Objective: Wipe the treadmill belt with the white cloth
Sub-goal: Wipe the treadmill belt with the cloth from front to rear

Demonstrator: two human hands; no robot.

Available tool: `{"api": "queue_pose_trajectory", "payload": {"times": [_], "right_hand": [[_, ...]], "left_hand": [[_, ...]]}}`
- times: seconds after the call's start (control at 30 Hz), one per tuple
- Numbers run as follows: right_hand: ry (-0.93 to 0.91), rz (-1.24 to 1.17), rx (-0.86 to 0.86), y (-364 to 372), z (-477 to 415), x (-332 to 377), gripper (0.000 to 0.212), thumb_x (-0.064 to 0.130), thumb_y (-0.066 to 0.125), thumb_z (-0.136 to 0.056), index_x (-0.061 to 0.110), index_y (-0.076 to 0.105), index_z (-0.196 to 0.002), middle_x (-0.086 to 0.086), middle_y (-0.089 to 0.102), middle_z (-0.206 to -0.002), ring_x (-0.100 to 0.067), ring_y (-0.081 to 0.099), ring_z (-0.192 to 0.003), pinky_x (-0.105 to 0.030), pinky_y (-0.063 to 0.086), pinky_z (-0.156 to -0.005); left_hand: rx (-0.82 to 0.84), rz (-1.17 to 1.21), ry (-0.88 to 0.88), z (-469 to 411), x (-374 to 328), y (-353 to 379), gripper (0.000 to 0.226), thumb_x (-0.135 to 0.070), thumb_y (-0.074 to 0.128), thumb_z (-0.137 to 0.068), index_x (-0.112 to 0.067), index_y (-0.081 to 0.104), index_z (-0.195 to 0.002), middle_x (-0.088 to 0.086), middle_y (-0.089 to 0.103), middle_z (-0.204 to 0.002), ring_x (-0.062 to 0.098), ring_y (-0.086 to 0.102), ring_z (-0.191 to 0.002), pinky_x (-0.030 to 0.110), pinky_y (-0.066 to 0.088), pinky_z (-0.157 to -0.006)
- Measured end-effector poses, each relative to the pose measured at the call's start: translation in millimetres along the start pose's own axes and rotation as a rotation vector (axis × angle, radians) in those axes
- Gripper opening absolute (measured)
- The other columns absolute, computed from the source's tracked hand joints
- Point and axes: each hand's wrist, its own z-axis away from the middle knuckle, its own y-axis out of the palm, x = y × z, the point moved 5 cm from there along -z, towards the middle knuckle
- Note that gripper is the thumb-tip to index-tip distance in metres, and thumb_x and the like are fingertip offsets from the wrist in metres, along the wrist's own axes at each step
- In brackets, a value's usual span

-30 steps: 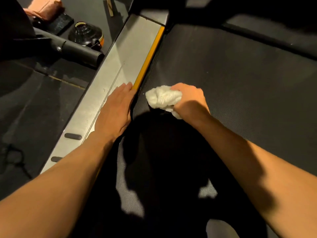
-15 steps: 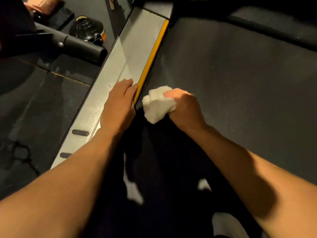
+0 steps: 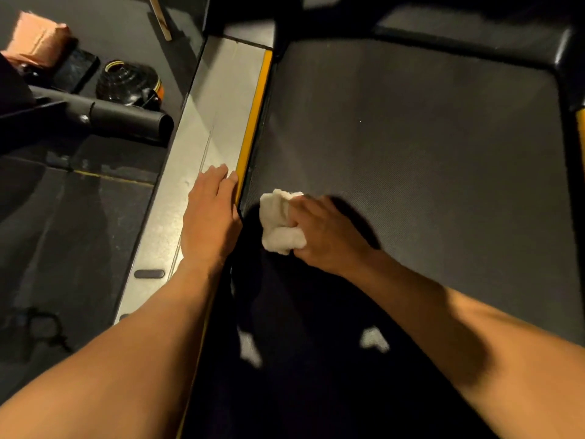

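The dark grey treadmill belt (image 3: 411, 147) fills the right and middle of the view. My right hand (image 3: 326, 239) grips a bunched white cloth (image 3: 280, 221) and holds it down on the belt near its left edge. My left hand (image 3: 210, 217) lies flat with straight fingers on the silver side rail (image 3: 215, 99), fingertips by the yellow strip (image 3: 253, 122) that borders the belt. A deep shadow covers the belt below both hands.
Left of the rail on the dark floor lie a black tube (image 3: 126, 122), a black round object with orange trim (image 3: 129, 82), a pink cloth (image 3: 38, 39) and a thin wooden stick (image 3: 161, 19). The treadmill's black front housing (image 3: 443, 30) closes the belt's far end.
My right hand has drawn the cloth back toward me along the belt's left edge and turned it. My left hand has stayed flat on the rail.
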Motion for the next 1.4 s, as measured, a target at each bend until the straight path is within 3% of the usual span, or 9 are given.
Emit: {"api": "queue_pose_trajectory", "payload": {"times": [0.13,0.23,0.43,0.63,0.8,0.9,1.03,1.17,1.4], "right_hand": [[0.204,-0.142,-0.202,-33,-41,-20,0.010,0.019,0.061,-0.076,0.024,0.054,-0.082,-0.002,0.059,-0.091,-0.027,0.057,-0.081,-0.032,0.043,-0.061],[0.363,-0.046,-0.061,-19,-79,-40,0.026,0.031,0.058,-0.075,0.034,0.056,-0.101,0.001,0.059,-0.106,-0.030,0.059,-0.093,-0.037,0.052,-0.077],[-0.166,-0.022,0.036,17,30,19,0.050,0.012,0.050,-0.071,0.020,0.069,-0.118,-0.010,0.061,-0.130,-0.038,0.057,-0.111,-0.047,0.048,-0.093],[0.233,0.002,-0.107,-10,-25,-35,0.033,0.021,0.050,-0.079,0.031,0.065,-0.107,-0.001,0.058,-0.109,-0.025,0.058,-0.094,-0.043,0.055,-0.076],[-0.133,0.050,-0.034,28,18,-4,0.044,0.019,0.057,-0.079,0.025,0.064,-0.123,-0.005,0.056,-0.136,-0.034,0.052,-0.118,-0.048,0.044,-0.098],[-0.186,-0.099,-0.046,3,6,-17,0.025,0.015,0.057,-0.084,0.028,0.068,-0.102,0.006,0.067,-0.110,-0.013,0.060,-0.102,-0.039,0.052,-0.091],[0.170,0.049,-0.189,-25,-17,-63,0.020,0.033,0.047,-0.075,0.024,0.061,-0.086,0.015,0.054,-0.084,-0.015,0.054,-0.084,-0.018,0.039,-0.066],[-0.135,0.147,0.065,13,49,-14,0.064,0.037,0.025,-0.076,0.023,0.064,-0.124,-0.004,0.053,-0.138,-0.027,0.048,-0.128,-0.041,0.043,-0.102],[0.052,0.151,-0.125,-54,33,-79,0.015,0.021,0.051,-0.083,0.029,0.063,-0.088,0.006,0.056,-0.101,-0.026,0.056,-0.090,-0.040,0.049,-0.072]], "left_hand": [[0.011,-0.036,0.056,-4,4,5,0.038,-0.015,0.044,-0.098,-0.007,0.047,-0.135,0.013,0.047,-0.139,0.033,0.041,-0.129,0.048,0.037,-0.108],[0.021,-0.075,0.090,-3,6,8,0.042,-0.012,0.054,-0.094,-0.005,0.048,-0.135,0.016,0.048,-0.139,0.035,0.043,-0.128,0.048,0.039,-0.107],[0.030,-0.075,0.098,-8,12,9,0.044,-0.004,0.059,-0.084,-0.006,0.053,-0.128,0.017,0.053,-0.131,0.038,0.046,-0.125,0.045,0.041,-0.105],[-0.019,-0.139,0.145,-6,-1,3,0.029,-0.006,0.053,-0.086,-0.003,0.055,-0.115,0.015,0.055,-0.114,0.033,0.050,-0.102,0.043,0.048,-0.088],[-0.040,-0.062,0.081,-4,2,5,0.041,-0.023,0.046,-0.094,-0.008,0.050,-0.132,0.010,0.047,-0.138,0.029,0.041,-0.127,0.042,0.037,-0.107],[-0.046,-0.047,0.059,-3,3,4,0.043,-0.026,0.045,-0.094,-0.010,0.049,-0.133,0.007,0.046,-0.140,0.026,0.040,-0.131,0.042,0.037,-0.108],[-0.084,-0.075,0.085,2,3,4,0.041,-0.025,0.045,-0.095,-0.010,0.050,-0.133,0.007,0.046,-0.140,0.025,0.040,-0.130,0.041,0.038,-0.108],[-0.137,-0.102,0.117,2,0,3,0.038,-0.024,0.045,-0.095,-0.008,0.053,-0.129,0.009,0.049,-0.134,0.026,0.044,-0.122,0.039,0.040,-0.102],[0.075,-0.373,0.060,-7,-30,-7,0.030,-0.010,0.048,-0.088,0.005,0.058,-0.112,0.024,0.053,-0.115,0.041,0.050,-0.106,0.045,0.041,-0.089]]}}
